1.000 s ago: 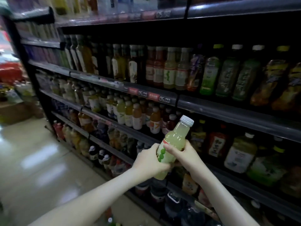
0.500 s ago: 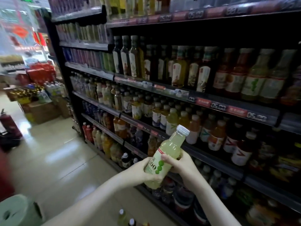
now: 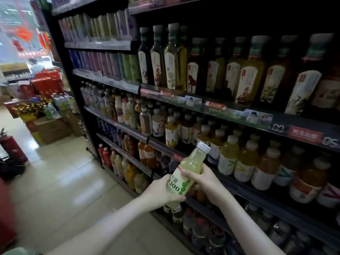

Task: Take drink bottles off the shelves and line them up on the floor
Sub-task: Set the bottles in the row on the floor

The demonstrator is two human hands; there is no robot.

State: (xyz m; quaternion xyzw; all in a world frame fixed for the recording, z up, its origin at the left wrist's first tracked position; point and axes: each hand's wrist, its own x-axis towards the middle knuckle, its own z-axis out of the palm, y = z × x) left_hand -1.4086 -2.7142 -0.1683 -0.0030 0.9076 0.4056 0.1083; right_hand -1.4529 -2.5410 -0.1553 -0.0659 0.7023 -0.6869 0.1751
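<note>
A pale yellow-green drink bottle [image 3: 190, 165] with a white cap and a green-dotted label is held tilted in front of the shelves. My left hand [image 3: 159, 192] grips its lower half around the label. My right hand [image 3: 204, 181] holds it just above, fingers wrapped over the shoulder of the bottle. The dark shelves [image 3: 230, 116] to the right carry rows of tea and juice bottles [image 3: 244, 162] at several levels.
The glossy tiled floor [image 3: 60, 181] stretches to the left of the shelving. A red fire extinguisher [image 3: 11, 146] stands at the far left. Cardboard boxes [image 3: 51, 127] with stacked goods sit at the aisle's end, where a person stands far off.
My view has swung left along the aisle, showing more floor and the aisle's end. Both hands keep hold of the same bottle, which stays in front of the lower shelves.
</note>
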